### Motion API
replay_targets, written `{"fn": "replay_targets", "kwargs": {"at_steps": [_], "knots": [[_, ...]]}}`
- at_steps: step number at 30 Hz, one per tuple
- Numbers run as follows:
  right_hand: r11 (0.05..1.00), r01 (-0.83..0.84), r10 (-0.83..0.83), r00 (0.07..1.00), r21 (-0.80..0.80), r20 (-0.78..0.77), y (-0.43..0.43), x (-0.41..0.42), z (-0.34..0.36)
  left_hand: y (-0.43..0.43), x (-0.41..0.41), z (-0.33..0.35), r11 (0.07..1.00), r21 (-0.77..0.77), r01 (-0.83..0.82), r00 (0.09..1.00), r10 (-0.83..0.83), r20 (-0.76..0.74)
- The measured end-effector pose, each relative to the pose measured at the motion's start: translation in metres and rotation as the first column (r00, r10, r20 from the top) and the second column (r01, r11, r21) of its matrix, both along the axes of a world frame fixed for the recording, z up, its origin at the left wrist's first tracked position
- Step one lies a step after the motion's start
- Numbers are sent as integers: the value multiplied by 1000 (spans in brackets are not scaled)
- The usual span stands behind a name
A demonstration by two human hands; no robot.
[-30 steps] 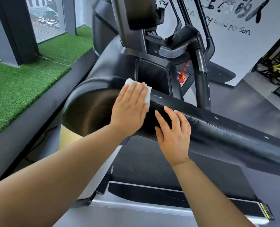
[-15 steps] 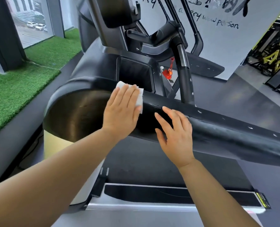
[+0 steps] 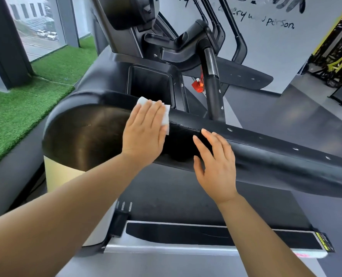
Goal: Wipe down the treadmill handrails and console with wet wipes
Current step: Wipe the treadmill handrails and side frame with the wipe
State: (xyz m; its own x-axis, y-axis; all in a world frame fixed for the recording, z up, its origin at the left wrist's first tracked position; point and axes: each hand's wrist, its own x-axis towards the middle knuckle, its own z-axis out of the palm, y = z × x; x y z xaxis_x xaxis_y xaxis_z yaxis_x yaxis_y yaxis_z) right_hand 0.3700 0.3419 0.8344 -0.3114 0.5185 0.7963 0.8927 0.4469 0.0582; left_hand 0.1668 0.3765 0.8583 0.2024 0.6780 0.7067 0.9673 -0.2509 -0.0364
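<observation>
A thick black treadmill handrail (image 3: 276,156) runs from the rounded left corner out to the right edge of the view. My left hand (image 3: 144,132) lies flat on it with straight fingers, pressing a white wet wipe (image 3: 166,114) against the rail's top edge; only the wipe's upper and right corners show past my fingers. My right hand (image 3: 216,164) rests open on the rail's side just to the right, fingers spread and pointing up-left. The console (image 3: 126,15) rises above, its lower part and a recessed tray (image 3: 150,82) visible.
An upright black grip bar (image 3: 212,72) with a red safety clip (image 3: 198,84) stands behind the rail. The treadmill belt and side step (image 3: 206,236) lie below my arms. Green artificial turf (image 3: 16,112) and a window are at left; yellow gym equipment (image 3: 337,62) at far right.
My left hand and the wipe have slid slightly along the rail's top edge. My right hand stays on the rail's side. The view has tilted a little.
</observation>
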Motion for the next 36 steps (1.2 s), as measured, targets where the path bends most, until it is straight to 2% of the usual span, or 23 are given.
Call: {"fn": "replay_targets", "kwargs": {"at_steps": [2,5,9,13,16,18,21,24,28,31,33,36], "knots": [[1000,6,-6,1000,9,-16,1,2,0,0,-15,0,1000,8,-3,1000,3,-3],[998,50,-49,998,24,-46,1,13,0,0,-36,0,996,50,-74,995,71,71],[997,68,-66,996,34,-53,0,28,-5,0,-13,0,991,65,-113,983,102,154],[1000,16,-16,999,9,-41,1,35,-7,-4,39,1,999,32,-29,998,27,63],[1000,-6,6,999,-4,-45,1,37,-7,-8,48,2,1000,10,22,1000,-22,16],[1000,-19,19,999,-11,-43,1,39,-7,-7,33,2,1000,14,11,999,-11,32],[999,-44,43,998,-27,-39,2,42,-6,-5,9,0,994,44,-101,989,95,111],[997,-63,61,997,-36,-36,0,45,-2,-3,21,-1,987,54,-154,975,143,171],[997,-67,65,997,-41,-38,0,55,-1,-6,73,-3,997,22,-71,993,68,94],[999,-34,33,999,-29,-41,-3,67,-2,-9,83,-5,1000,19,-7,999,6,37],[1000,-23,22,999,-19,-35,-3,75,-1,-9,70,-4,999,24,-22,999,22,32],[999,-25,25,999,-22,-31,-2,82,0,-7,52,-4,992,43,-115,988,110,109]]}}
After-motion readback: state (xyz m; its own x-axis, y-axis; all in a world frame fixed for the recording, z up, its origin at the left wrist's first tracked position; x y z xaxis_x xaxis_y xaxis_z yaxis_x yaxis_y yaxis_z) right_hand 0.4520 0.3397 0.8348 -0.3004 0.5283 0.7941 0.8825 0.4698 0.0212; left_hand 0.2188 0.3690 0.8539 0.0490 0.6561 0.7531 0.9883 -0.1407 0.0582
